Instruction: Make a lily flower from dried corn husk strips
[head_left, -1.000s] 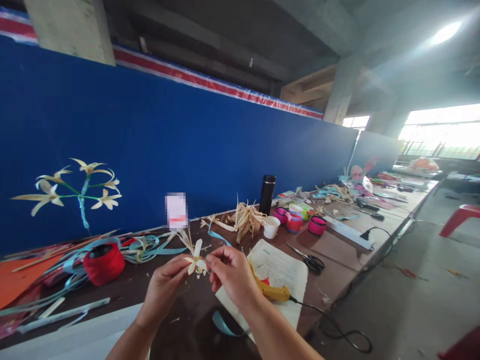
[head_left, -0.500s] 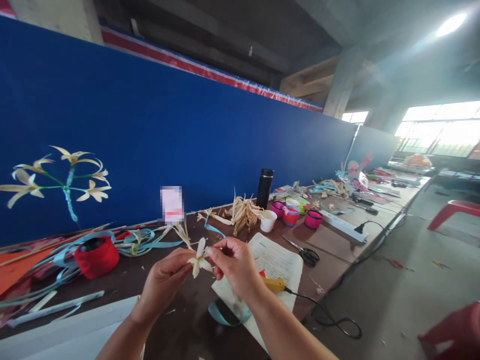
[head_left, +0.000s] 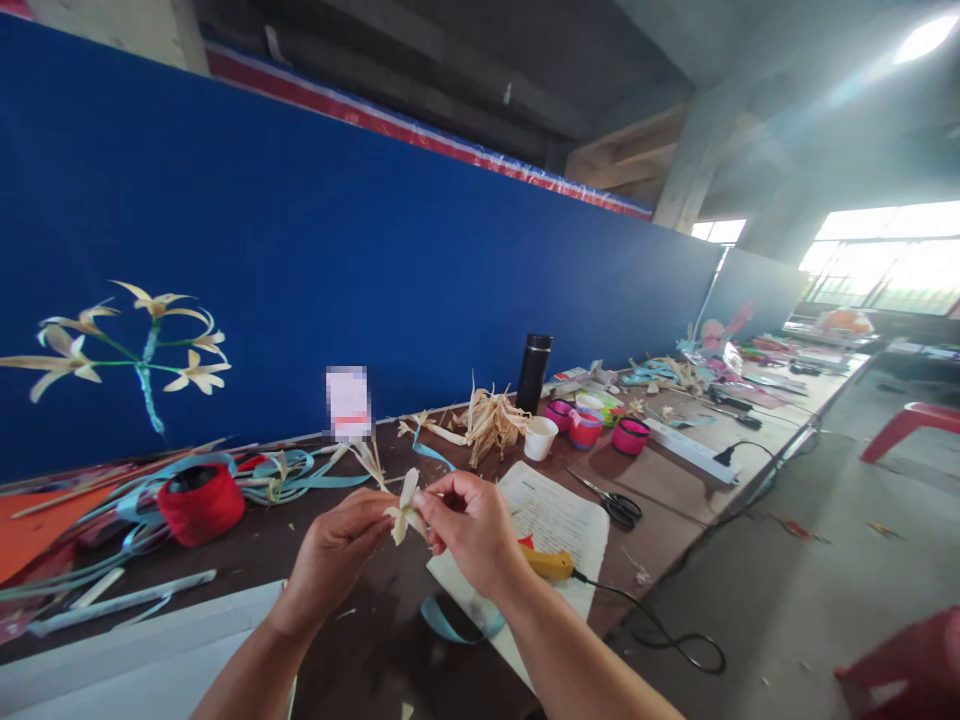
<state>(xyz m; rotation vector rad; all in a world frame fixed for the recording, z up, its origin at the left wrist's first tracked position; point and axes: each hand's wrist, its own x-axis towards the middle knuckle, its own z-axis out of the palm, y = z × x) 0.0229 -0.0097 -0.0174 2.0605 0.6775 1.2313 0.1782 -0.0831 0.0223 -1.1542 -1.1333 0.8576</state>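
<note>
Between my two hands is a small cream flower (head_left: 406, 509) with pointed petals. My left hand (head_left: 339, 548) pinches it from the left, its fingertips behind the petals. From the right, the thumb and fingers of my right hand (head_left: 466, 522) pinch a petal. Under my right forearm, a yellow glue gun (head_left: 551, 563) with a black cord lies on a printed sheet (head_left: 559, 512). Black-handled scissors (head_left: 621, 508) rest just right of the sheet. A light blue ribbon (head_left: 442, 622) curls on the brown table (head_left: 360, 655) below my hands.
A red tape roll (head_left: 201, 505) and blue strips are at the left, with a white box (head_left: 150, 655) in front. Dried husks (head_left: 491, 425), a white cup (head_left: 539, 438) and a black flask (head_left: 533, 373) stand along the blue partition (head_left: 375, 260). Finished flowers (head_left: 150, 345) stand at far left.
The flower has turned between my fingers, its petals now narrower to the view. The whole view has shifted slightly; both hands keep their pinch.
</note>
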